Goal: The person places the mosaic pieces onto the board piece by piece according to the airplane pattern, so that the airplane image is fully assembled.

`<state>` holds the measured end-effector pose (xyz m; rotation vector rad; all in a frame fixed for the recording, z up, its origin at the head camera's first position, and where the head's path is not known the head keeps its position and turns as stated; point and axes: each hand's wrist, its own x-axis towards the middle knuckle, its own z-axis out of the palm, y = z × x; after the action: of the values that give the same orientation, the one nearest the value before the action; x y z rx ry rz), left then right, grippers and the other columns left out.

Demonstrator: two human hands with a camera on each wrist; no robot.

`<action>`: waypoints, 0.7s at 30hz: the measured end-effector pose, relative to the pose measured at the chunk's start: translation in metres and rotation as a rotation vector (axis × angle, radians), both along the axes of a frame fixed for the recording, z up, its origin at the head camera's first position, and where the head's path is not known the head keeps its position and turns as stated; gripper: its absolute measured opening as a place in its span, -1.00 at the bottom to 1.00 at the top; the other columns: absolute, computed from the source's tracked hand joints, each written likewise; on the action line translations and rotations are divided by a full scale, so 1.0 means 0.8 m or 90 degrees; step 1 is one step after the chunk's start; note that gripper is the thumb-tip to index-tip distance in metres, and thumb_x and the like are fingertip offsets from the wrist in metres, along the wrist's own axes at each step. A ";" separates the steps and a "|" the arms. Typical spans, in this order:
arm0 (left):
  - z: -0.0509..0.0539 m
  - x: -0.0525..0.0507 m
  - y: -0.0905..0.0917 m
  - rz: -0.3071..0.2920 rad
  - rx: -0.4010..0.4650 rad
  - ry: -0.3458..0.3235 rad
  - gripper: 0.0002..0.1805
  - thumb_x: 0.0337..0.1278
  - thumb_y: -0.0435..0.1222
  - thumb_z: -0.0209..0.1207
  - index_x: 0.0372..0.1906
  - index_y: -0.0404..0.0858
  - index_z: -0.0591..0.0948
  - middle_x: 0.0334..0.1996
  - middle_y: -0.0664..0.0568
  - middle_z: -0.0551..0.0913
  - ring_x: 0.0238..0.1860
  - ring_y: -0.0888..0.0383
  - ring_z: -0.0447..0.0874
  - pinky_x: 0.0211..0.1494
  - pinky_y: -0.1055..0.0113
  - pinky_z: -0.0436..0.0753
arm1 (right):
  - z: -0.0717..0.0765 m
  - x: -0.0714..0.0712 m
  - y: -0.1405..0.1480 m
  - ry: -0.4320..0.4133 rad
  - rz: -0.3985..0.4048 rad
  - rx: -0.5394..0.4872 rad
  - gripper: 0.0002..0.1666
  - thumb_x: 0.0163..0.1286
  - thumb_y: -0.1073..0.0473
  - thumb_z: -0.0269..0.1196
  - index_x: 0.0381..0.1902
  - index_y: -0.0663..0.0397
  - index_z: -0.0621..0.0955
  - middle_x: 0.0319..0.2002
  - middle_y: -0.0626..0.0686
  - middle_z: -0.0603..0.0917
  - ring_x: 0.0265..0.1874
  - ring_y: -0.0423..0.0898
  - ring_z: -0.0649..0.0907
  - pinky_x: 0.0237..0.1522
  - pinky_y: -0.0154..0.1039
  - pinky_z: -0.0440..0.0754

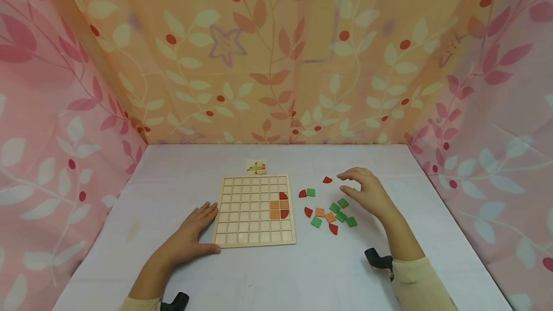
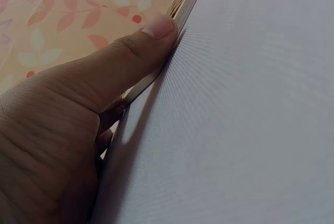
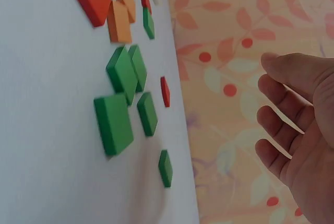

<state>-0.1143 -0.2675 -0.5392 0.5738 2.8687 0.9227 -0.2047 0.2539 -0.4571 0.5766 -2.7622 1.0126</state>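
A wooden grid board (image 1: 242, 212) lies on the table. Near its right edge its cells hold three orange square tiles (image 1: 274, 214) and two red quarter-round tiles (image 1: 282, 196). My left hand (image 1: 190, 232) rests at the board's left side, its thumb touching the near left corner. In the left wrist view the thumb (image 2: 141, 41) presses on the board's edge (image 2: 143, 85). My right hand (image 1: 367, 191) is raised above the loose tiles, fingers loosely bent, thumb apart, holding nothing. A red quarter-round tile (image 1: 327, 180) lies just left of its fingertips; a green tile (image 1: 355, 189) is partly hidden beneath it.
Right of the board lie several green square tiles (image 1: 341, 216), two orange squares (image 1: 330, 217) and more red quarter-rounds (image 1: 333, 229). Beyond the board's far edge is a small pattern card (image 1: 256, 166). Patterned cloth (image 1: 276, 61) stands behind and on both sides of the table.
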 end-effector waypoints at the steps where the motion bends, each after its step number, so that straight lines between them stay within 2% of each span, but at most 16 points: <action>1: -0.001 0.000 0.000 0.000 0.000 -0.001 0.32 -0.30 0.31 0.51 0.58 -0.26 0.27 0.62 0.00 0.16 0.65 -0.14 -0.07 0.64 -0.19 -0.08 | -0.002 -0.001 0.005 -0.008 -0.011 -0.003 -0.61 0.34 0.16 0.44 0.13 -0.02 0.72 0.09 -0.02 0.70 0.23 0.05 0.52 0.29 0.21 0.52; 4: -0.002 -0.001 -0.001 -0.001 -0.002 -0.002 0.32 -0.30 0.33 0.49 0.58 -0.25 0.26 0.63 0.01 0.15 0.65 -0.13 -0.07 0.66 -0.16 -0.09 | -0.010 -0.006 0.017 -0.025 -0.042 -0.004 -0.60 0.37 0.15 0.41 0.15 0.02 0.69 0.10 0.02 0.69 0.19 0.07 0.53 0.26 0.24 0.53; 8: -0.003 -0.001 -0.001 -0.001 -0.006 0.001 0.32 -0.31 0.35 0.48 0.58 -0.24 0.26 0.63 0.02 0.15 0.65 -0.13 -0.07 0.67 -0.10 -0.12 | -0.022 -0.012 0.032 -0.014 -0.068 0.004 -0.56 0.35 0.19 0.42 0.18 0.08 0.67 0.06 0.10 0.71 0.05 0.08 0.57 0.12 0.18 0.57; 12: -0.005 -0.001 -0.002 -0.004 -0.006 0.005 0.32 -0.30 0.35 0.47 0.58 -0.23 0.26 0.62 0.02 0.16 0.65 -0.13 -0.06 0.70 0.09 -0.20 | -0.034 -0.016 0.045 -0.005 -0.076 0.011 -0.53 0.31 0.22 0.44 0.17 0.14 0.67 0.01 0.15 0.72 -0.02 0.10 0.59 0.06 0.11 0.53; 21: -0.005 -0.001 -0.003 -0.010 -0.001 0.028 0.31 -0.29 0.33 0.49 0.57 -0.26 0.28 0.61 0.00 0.18 0.64 -0.14 -0.03 0.67 0.35 -0.30 | -0.059 -0.018 0.058 -0.082 -0.106 -0.003 -0.53 0.32 0.22 0.42 0.17 0.24 0.66 0.03 0.25 0.69 0.03 0.16 0.59 0.14 0.14 0.53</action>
<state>-0.1148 -0.2699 -0.5435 0.6225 2.8984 0.9179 -0.2193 0.3004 -0.5044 0.2841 -2.8598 1.0534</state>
